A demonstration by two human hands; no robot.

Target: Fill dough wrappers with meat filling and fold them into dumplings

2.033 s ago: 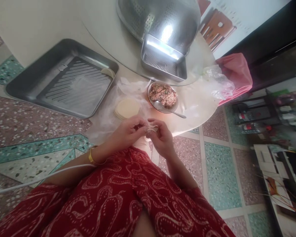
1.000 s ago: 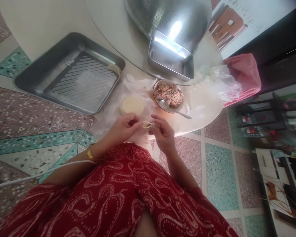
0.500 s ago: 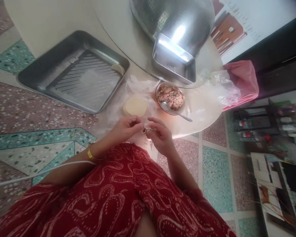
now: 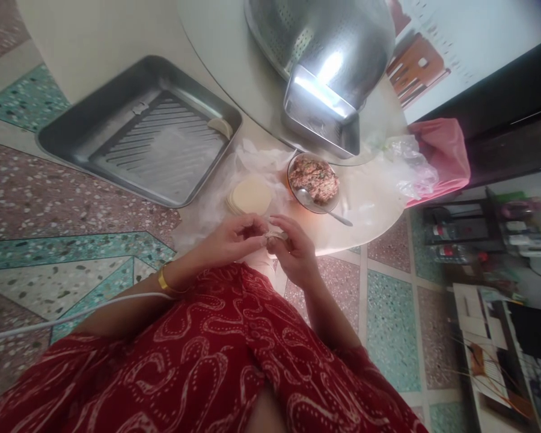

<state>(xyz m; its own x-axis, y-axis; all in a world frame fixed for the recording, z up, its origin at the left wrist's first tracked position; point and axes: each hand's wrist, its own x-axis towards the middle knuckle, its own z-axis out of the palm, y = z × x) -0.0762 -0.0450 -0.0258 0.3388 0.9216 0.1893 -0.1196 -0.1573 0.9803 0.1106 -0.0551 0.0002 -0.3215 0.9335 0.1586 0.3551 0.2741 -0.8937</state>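
A small folded dumpling [image 4: 277,233] is held between my two hands at the table's near edge, partly hidden by the fingers. My left hand [image 4: 238,237] pinches its left end with thumb and fingertips. Around its other side, the fingers and thumb of my right hand [image 4: 295,246] are closed. Just beyond my left hand lies a stack of round dumpling wrappers [image 4: 251,197] on crumpled translucent plastic [image 4: 207,210]. A bowl of minced meat filling [image 4: 315,179], with a metal spoon [image 4: 336,218] resting in it, stands beyond my right hand.
A dark ridged tray [image 4: 130,153] at left holds one finished dumpling [image 4: 220,127] in its right corner. Behind the bowl are a small metal pan [image 4: 318,129] and a perforated metal colander [image 4: 324,36]. A pink bin or bag [image 4: 446,150] stands at right. A white cable [image 4: 94,308] crosses my left forearm.
The fingers of both hands have drawn closer together around the dumpling, and its looped edge now shows as a flatter fold. The view has shifted slightly; the other things stay put.
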